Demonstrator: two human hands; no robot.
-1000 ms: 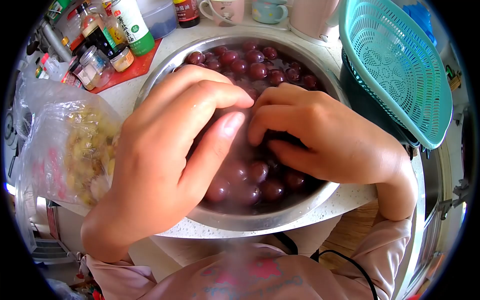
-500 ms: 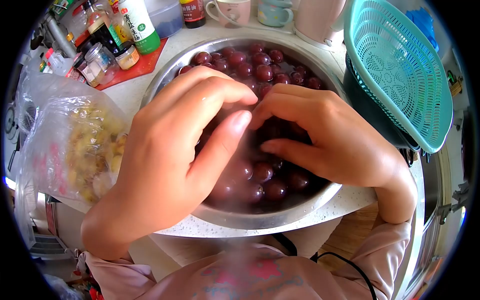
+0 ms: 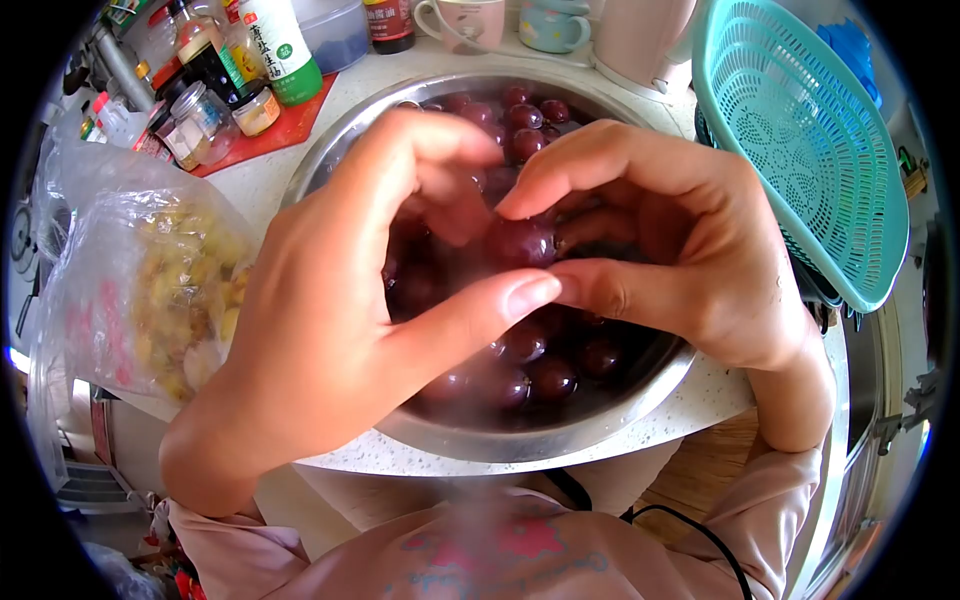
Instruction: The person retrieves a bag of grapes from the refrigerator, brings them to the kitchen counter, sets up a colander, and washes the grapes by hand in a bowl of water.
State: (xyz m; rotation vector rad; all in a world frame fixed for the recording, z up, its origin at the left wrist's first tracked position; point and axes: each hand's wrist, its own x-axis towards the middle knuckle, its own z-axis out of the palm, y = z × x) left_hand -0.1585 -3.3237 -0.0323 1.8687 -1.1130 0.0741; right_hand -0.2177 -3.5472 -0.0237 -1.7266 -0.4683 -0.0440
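Note:
Large dark red grapes sit in dark liquid in a wide steel basin. Above the basin, a single grape is held between my two hands. My right hand closes around it, index fingertip at its top and thumb near its lower right. From the other side, my left hand has its thumb under the grape and its fingers curled and blurred by motion. The two thumb tips meet just below the grape. Some of the grapes underneath are hidden by my hands.
On the left lies a clear plastic bag of yellowish fruit. Sauce bottles and jars stand on a red board. Mugs and a pink kettle line the back. A turquoise colander stands at the right.
My right hand has risen and turned, so its palm side and fingers show. The left thumb has shifted right and down. A grape now shows between my hands.

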